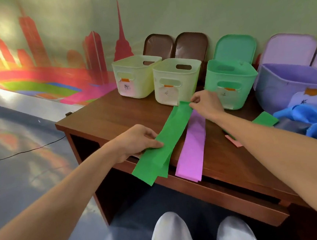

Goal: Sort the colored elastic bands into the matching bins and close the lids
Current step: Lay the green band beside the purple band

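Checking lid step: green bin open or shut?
Open. The green bin has its lid off, propped upright behind it against the wall; the inside rim shows.

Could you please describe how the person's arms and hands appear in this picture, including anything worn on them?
Both arms are bare from where they enter the picture down to the fingers: no sleeve shows on either forearm. The left hand and the right hand wear no gloves, and no watch, ring, bracelet or marking can be seen on them. Below, the person's knees are covered in white cloth.
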`<state>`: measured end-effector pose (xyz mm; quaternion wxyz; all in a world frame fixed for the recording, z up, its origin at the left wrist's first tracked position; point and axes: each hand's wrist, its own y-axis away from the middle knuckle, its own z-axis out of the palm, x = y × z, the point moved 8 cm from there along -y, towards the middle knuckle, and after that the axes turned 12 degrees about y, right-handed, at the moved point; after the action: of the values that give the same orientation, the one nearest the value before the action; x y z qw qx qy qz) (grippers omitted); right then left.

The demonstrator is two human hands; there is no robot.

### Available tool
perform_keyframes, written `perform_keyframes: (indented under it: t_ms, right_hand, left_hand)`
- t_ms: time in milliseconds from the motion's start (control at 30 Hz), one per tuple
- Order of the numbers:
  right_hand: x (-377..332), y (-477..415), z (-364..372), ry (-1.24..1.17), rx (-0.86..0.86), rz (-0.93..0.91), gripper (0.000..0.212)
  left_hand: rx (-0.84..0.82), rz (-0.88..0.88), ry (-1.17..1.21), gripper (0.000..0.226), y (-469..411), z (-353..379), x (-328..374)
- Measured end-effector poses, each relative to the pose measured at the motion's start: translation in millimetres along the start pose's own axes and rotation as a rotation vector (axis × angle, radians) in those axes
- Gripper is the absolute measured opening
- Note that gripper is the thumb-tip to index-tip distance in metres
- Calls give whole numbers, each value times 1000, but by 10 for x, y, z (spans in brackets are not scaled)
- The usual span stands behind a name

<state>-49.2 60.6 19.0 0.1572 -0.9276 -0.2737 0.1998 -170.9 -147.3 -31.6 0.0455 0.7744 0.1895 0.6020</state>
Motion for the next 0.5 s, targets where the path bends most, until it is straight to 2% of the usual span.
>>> perform_keyframes:
  t_ms: [267,500]
  right_hand:
    - [-79,-335,422,54,-90,-46,16]
    - [-33,-419,588,142,-78,-37,12]
  left_hand:
    - [26,-27,95,19,-207,-60,-37]
    - [25,-42,143,23,-332,13,-75]
